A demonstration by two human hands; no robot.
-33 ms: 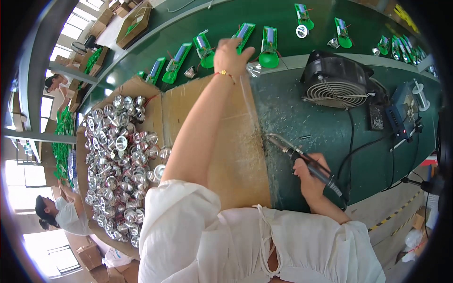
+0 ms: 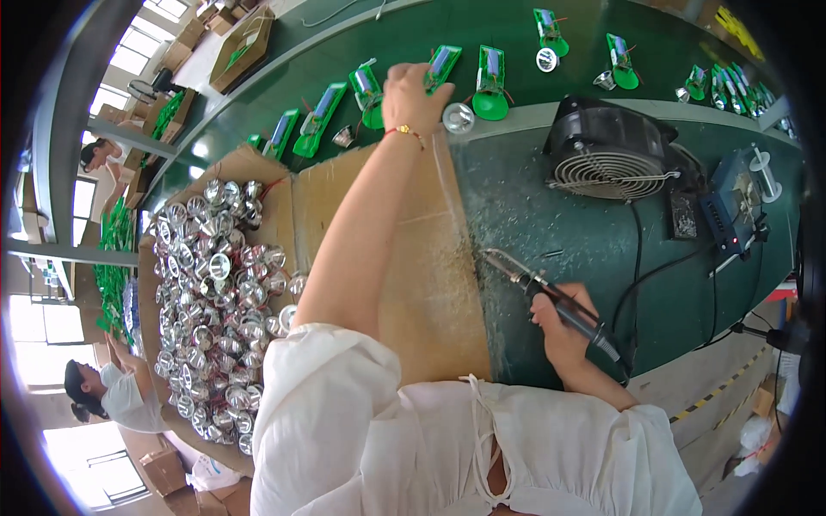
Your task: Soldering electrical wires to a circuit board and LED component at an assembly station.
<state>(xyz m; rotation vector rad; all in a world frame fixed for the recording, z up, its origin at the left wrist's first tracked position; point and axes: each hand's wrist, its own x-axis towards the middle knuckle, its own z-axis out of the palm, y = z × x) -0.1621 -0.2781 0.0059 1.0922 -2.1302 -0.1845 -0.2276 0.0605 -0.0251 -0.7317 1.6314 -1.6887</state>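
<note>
My left hand reaches to the far side of the bench, above a green plastic housing with a blue-grey cell. Its thumb is spread away from the fingers, and I see nothing gripped. A silver reflector cup lies just right of its wrist. My right hand is closed round the black handle of a soldering iron, whose metal tip points up and left over the bench. More green housings stand in a row along the far strip, several with reflector cups beside them.
A cardboard box piled with reflector cups stands left of a cardboard sheet. Right are a black fan, a blue soldering station, a solder spool and cables. Two people work at far left.
My left hand has shifted slightly left, its thumb closer to the fingers. The reflector cup by its wrist has turned its open face up. My right hand still holds the soldering iron.
</note>
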